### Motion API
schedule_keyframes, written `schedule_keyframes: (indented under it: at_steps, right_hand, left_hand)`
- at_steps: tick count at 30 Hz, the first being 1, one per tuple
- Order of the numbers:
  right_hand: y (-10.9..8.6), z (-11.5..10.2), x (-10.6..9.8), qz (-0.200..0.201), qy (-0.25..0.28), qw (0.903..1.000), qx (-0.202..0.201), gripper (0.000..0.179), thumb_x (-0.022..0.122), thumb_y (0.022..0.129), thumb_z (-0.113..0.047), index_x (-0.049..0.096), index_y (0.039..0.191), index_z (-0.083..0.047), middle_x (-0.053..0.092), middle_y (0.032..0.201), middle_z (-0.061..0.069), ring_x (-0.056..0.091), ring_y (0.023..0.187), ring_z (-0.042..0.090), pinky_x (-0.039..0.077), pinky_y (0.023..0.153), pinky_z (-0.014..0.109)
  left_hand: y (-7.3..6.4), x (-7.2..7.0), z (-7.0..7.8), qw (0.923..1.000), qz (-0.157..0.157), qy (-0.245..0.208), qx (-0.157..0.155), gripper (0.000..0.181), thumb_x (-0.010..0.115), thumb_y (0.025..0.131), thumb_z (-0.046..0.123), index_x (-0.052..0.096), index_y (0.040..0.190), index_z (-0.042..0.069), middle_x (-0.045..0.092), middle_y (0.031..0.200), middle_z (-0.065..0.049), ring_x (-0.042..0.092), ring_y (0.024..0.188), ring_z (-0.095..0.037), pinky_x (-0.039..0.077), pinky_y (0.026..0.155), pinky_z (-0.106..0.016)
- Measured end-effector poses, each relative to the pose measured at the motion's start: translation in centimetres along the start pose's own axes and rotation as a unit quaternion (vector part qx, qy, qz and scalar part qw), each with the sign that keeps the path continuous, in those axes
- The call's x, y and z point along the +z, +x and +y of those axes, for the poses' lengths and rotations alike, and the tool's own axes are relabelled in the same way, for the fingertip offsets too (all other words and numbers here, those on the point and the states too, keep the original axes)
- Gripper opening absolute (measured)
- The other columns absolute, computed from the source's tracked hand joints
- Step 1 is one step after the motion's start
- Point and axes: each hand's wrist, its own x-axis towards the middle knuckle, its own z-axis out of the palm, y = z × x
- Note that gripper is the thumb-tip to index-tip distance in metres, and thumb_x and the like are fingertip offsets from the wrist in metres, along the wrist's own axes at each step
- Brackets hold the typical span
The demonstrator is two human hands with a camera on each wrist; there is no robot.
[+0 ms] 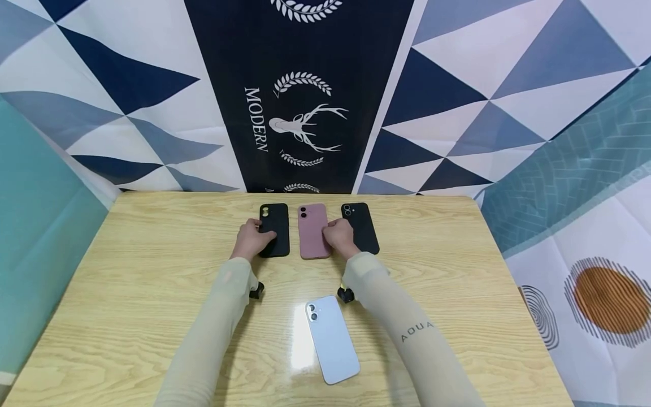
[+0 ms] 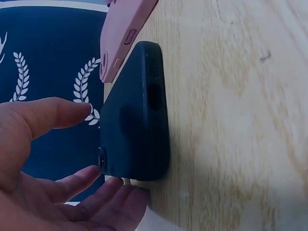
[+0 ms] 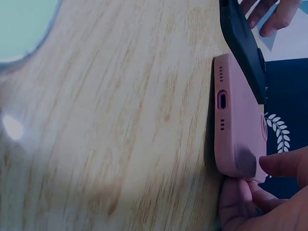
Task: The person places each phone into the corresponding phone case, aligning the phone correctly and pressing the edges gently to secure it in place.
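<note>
Three phone cases lie in a row near the table's far edge: a black case on the left, a pink case in the middle and another black case on the right. My left hand is at the left black case, its fingers along the left side; in the left wrist view the thumb is held apart above the case's back. With thumb and fingers my right hand pinches the pink case by its right side. Closer to me lies a light blue phone, camera side up.
A wood-grain table carries everything. Behind it hangs a patterned cloth with a deer head and triangles. Small black devices sit under both wrists.
</note>
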Motion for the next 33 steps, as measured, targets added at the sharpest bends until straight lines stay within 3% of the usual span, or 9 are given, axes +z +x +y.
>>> schedule_keyframes:
  at_steps: [4,7,11,18,26,33]
  right_hand:
    - [-0.1,0.0,0.2,-0.002,0.001,1.0000,0.000,0.026,0.051,0.092,-0.017,0.064,0.104,0.002,0.064,0.107,0.015,0.060,0.084,0.019,0.048,0.060,0.022]
    - [-0.2,0.1,0.1,-0.005,0.001,1.0000,-0.002,0.031,0.051,0.092,-0.017,0.062,0.114,0.000,0.062,0.113,0.015,0.061,0.095,0.022,0.054,0.073,0.028]
    - [-0.4,0.2,0.0,-0.014,-0.003,0.9999,-0.005,0.034,0.050,0.092,-0.019,0.061,0.117,0.000,0.061,0.118,0.015,0.060,0.104,0.024,0.054,0.083,0.033]
    - [-1.4,0.7,-0.7,-0.026,-0.024,0.9991,-0.025,0.035,0.051,0.091,-0.022,0.063,0.115,0.000,0.062,0.116,0.014,0.059,0.101,0.023,0.051,0.080,0.031]
    - [-2.7,1.9,-1.2,-0.046,-0.044,0.9969,-0.046,0.041,0.052,0.089,-0.024,0.058,0.121,0.000,0.060,0.120,0.015,0.057,0.104,0.024,0.050,0.088,0.035]
    - [-5.0,2.8,-2.0,-0.075,-0.057,0.9931,-0.070,0.038,0.055,0.090,-0.024,0.057,0.118,0.002,0.062,0.105,0.014,0.058,0.087,0.020,0.050,0.072,0.028]
  left_hand:
    - [0.1,0.1,-0.1,1.0000,0.002,-0.003,-0.002,0.062,0.057,0.090,0.029,0.033,0.141,0.001,0.036,0.139,-0.024,0.040,0.127,-0.037,0.038,0.105,-0.048]
    - [0.1,0.1,0.0,1.0000,0.005,0.002,-0.003,0.063,0.057,0.090,0.029,0.033,0.141,0.001,0.036,0.140,-0.025,0.039,0.127,-0.038,0.038,0.105,-0.048]
    - [0.1,0.1,0.1,0.9999,0.008,0.008,-0.007,0.064,0.060,0.089,0.029,0.034,0.140,0.001,0.034,0.140,-0.025,0.038,0.128,-0.039,0.038,0.106,-0.049]
    - [0.1,0.2,0.1,0.9999,0.008,0.009,-0.008,0.069,0.064,0.086,0.030,0.032,0.141,0.001,0.033,0.142,-0.025,0.035,0.129,-0.040,0.037,0.106,-0.050]
    - [0.2,0.4,0.3,0.9998,0.012,0.016,-0.005,0.072,0.064,0.085,0.032,0.030,0.142,0.003,0.032,0.141,-0.024,0.031,0.129,-0.040,0.035,0.106,-0.051]
    - [0.4,0.6,0.3,0.9995,0.014,0.024,-0.014,0.074,0.065,0.085,0.034,0.029,0.142,0.003,0.030,0.141,-0.025,0.029,0.129,-0.041,0.034,0.106,-0.052]
